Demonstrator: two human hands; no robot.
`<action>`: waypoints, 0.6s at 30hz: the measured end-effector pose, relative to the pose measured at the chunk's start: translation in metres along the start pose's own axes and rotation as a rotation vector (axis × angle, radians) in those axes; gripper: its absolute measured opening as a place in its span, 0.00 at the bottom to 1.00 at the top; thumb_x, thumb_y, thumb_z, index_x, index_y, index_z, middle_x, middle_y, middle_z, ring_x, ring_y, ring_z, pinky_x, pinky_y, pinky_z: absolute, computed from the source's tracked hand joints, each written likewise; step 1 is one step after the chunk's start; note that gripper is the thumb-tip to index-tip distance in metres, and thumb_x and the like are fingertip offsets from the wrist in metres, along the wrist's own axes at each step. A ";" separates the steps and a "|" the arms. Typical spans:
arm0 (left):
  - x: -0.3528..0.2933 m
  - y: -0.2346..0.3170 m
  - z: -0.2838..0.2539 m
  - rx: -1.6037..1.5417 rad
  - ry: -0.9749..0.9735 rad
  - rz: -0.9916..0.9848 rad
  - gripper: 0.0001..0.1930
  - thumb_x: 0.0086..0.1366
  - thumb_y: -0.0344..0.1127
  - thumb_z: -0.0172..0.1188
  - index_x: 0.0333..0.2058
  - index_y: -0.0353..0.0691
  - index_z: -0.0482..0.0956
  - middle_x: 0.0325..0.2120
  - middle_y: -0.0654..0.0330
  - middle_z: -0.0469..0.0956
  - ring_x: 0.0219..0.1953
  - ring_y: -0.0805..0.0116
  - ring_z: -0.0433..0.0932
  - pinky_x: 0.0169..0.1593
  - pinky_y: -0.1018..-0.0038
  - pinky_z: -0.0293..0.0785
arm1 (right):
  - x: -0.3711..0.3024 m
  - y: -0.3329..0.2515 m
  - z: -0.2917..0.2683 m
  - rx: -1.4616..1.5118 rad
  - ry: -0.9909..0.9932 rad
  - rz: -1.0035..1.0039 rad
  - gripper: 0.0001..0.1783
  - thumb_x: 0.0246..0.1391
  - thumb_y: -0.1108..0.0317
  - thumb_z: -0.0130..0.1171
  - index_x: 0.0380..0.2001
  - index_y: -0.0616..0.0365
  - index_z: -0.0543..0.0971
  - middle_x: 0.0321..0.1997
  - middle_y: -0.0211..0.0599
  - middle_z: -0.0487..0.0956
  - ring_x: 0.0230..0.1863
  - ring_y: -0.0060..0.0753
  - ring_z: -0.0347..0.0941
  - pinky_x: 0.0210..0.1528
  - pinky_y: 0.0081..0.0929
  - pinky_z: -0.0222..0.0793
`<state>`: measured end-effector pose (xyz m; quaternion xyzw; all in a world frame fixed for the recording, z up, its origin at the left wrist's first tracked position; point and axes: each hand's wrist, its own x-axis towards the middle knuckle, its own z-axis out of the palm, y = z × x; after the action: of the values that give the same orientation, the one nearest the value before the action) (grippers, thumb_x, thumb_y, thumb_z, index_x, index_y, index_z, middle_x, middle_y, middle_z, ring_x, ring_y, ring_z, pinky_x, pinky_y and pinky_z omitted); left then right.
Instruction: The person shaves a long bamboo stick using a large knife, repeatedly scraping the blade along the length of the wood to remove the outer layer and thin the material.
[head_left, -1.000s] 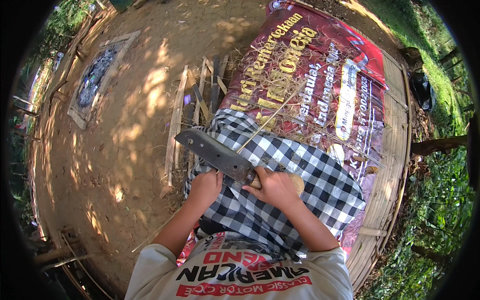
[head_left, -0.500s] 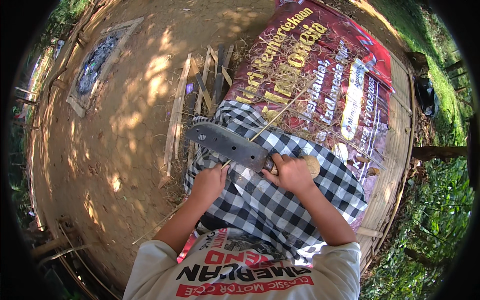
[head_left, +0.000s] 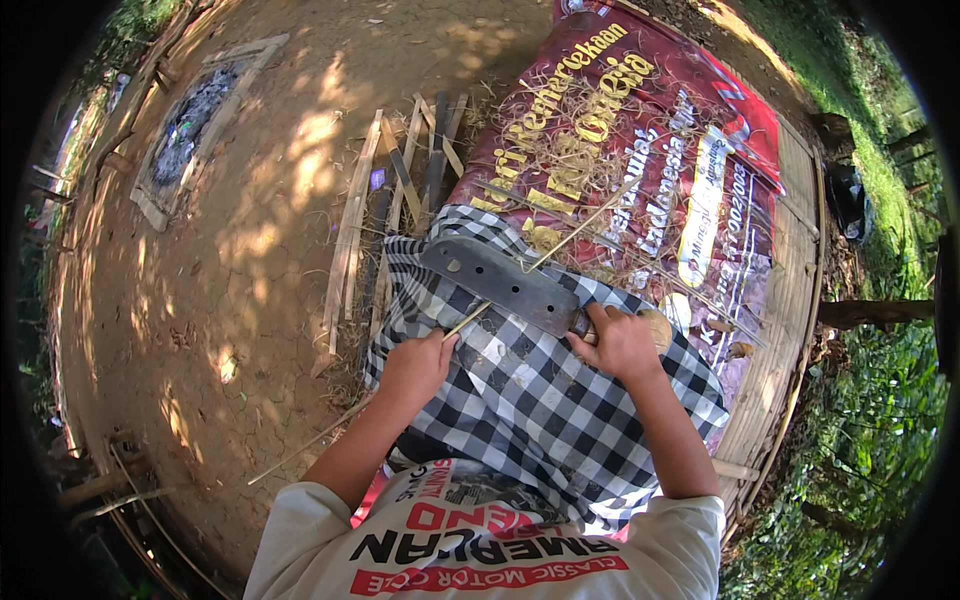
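My left hand [head_left: 414,370] pinches a thin bamboo strip [head_left: 468,319] above my lap. One end trails past my left forearm; the other runs under the blade and seems to emerge beyond it, pointing up and right. In my right hand [head_left: 624,345] is a broad, dark-bladed knife [head_left: 498,285] with holes along the blade, gripped by its rounded wooden handle [head_left: 657,332]. The blade lies across the strip, tip to the left; whether its edge touches the strip cannot be made out. A black-and-white checked cloth [head_left: 510,405] covers my legs beneath both hands.
Curly shavings [head_left: 560,165] litter a maroon printed banner [head_left: 690,130] ahead and right, spread over a bamboo platform [head_left: 790,260]. Split wooden and dark slats [head_left: 350,235] lie left of the cloth. Farther left, a framed ash pit [head_left: 195,125] sits in the bare earth [head_left: 250,260].
My right hand and the knife have moved to the right, uncovering more of the strip beside my left hand. The left hand stays nearly in place, still pinching the strip.
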<state>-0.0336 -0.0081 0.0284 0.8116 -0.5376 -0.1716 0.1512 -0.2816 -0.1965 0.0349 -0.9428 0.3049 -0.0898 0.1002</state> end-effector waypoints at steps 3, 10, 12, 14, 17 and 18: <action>0.001 -0.002 0.003 -0.013 -0.002 0.001 0.20 0.71 0.45 0.49 0.24 0.35 0.75 0.14 0.46 0.75 0.19 0.45 0.77 0.25 0.55 0.73 | 0.000 -0.003 0.000 -0.017 -0.023 0.027 0.26 0.50 0.43 0.62 0.28 0.58 0.75 0.19 0.42 0.76 0.18 0.46 0.76 0.21 0.39 0.72; 0.002 -0.005 0.015 0.012 -0.016 -0.034 0.21 0.72 0.45 0.47 0.26 0.35 0.75 0.15 0.45 0.75 0.21 0.44 0.77 0.27 0.54 0.74 | 0.003 -0.033 0.002 0.055 -0.031 0.078 0.26 0.52 0.44 0.61 0.28 0.59 0.74 0.18 0.44 0.77 0.18 0.46 0.76 0.21 0.38 0.73; 0.003 -0.005 0.015 0.019 -0.023 -0.029 0.21 0.72 0.45 0.47 0.26 0.35 0.75 0.16 0.45 0.76 0.21 0.44 0.78 0.28 0.54 0.74 | 0.007 -0.039 0.003 0.056 -0.048 0.062 0.26 0.52 0.44 0.61 0.28 0.59 0.74 0.18 0.44 0.77 0.18 0.45 0.77 0.21 0.37 0.73; 0.003 -0.005 0.014 0.020 -0.029 -0.024 0.21 0.72 0.45 0.47 0.26 0.34 0.75 0.16 0.45 0.76 0.21 0.44 0.78 0.27 0.54 0.74 | 0.009 -0.052 0.005 0.063 -0.061 0.030 0.25 0.52 0.45 0.61 0.28 0.59 0.73 0.18 0.44 0.77 0.19 0.45 0.76 0.21 0.37 0.71; 0.004 -0.005 0.014 0.014 -0.035 -0.016 0.21 0.72 0.45 0.47 0.26 0.34 0.75 0.16 0.45 0.76 0.21 0.44 0.78 0.27 0.54 0.74 | 0.011 -0.059 0.012 0.064 -0.061 -0.010 0.25 0.53 0.44 0.59 0.29 0.59 0.73 0.19 0.42 0.77 0.19 0.43 0.77 0.21 0.36 0.71; 0.004 -0.005 0.013 0.014 -0.034 -0.016 0.21 0.71 0.45 0.48 0.26 0.34 0.75 0.15 0.45 0.75 0.21 0.44 0.78 0.27 0.55 0.74 | 0.013 -0.058 0.010 0.050 -0.071 -0.020 0.26 0.53 0.43 0.59 0.29 0.59 0.73 0.18 0.42 0.77 0.18 0.43 0.77 0.20 0.36 0.72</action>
<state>-0.0341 -0.0106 0.0142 0.8138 -0.5348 -0.1827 0.1353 -0.2372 -0.1567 0.0412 -0.9456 0.2894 -0.0649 0.1337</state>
